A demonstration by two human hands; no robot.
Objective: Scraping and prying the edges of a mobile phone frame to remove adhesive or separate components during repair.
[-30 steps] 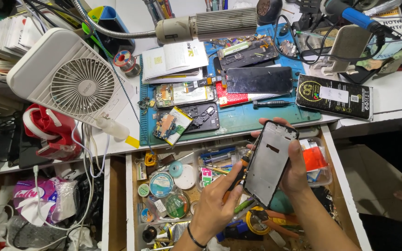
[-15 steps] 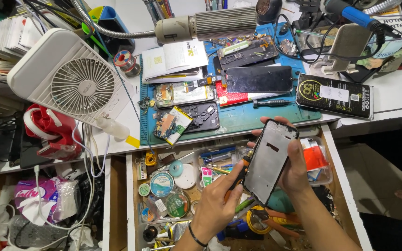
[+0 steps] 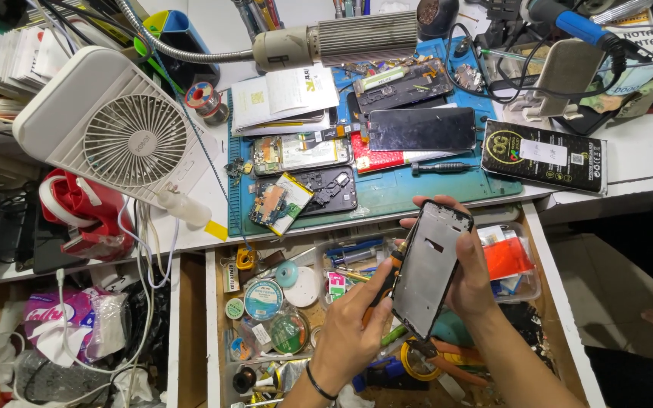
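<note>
Above the open drawer at the bench's front edge, our right hand pinches the dark rectangular phone frame while our left hand grips an orange-handled screwdriver against its edge; a slip there could gouge it.

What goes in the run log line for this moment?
left hand: orange-handled tool at frame edge | right hand: holds phone frame tilted | below: open drawer

- Right hand grips a bare phone frame, tilted, over the open drawer.
- Left hand holds an orange-handled screwdriver against the frame's left edge.
- White fan lies on the bench, well apart.
</note>
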